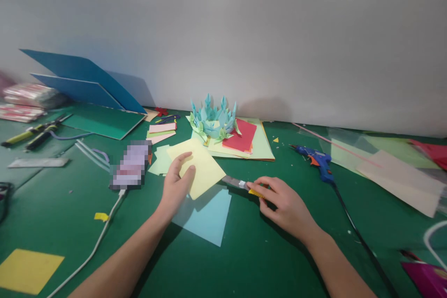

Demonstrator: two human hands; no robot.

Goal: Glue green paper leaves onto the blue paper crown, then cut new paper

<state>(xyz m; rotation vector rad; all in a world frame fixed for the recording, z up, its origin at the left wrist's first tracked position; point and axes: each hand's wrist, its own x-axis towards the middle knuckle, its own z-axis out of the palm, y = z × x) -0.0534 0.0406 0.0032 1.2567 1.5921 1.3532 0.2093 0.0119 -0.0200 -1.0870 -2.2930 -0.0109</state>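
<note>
My left hand (176, 181) lies flat on a pale yellow paper square (200, 167), fingers stretched out, thumb on the sheet's near edge. Under that sheet's near corner lies a light blue paper square (206, 216). My right hand (281, 202) is curled round the yellow handle of a utility knife (235, 182); its grey blade end points left and touches the yellow sheet's right corner. Behind the papers stands a folded blue and green paper flower (213, 121) on a stack of red and pale green sheets (260, 146).
A blurred-out phone (131, 165) with a white cable (94, 247) lies to the left. A blue glue gun (317, 160) with a black cord sits to the right. Blue and green boards (87, 84) lean against the white partition. Pliers (35, 132), loose paper scraps and a yellow square (28, 270) dot the green mat.
</note>
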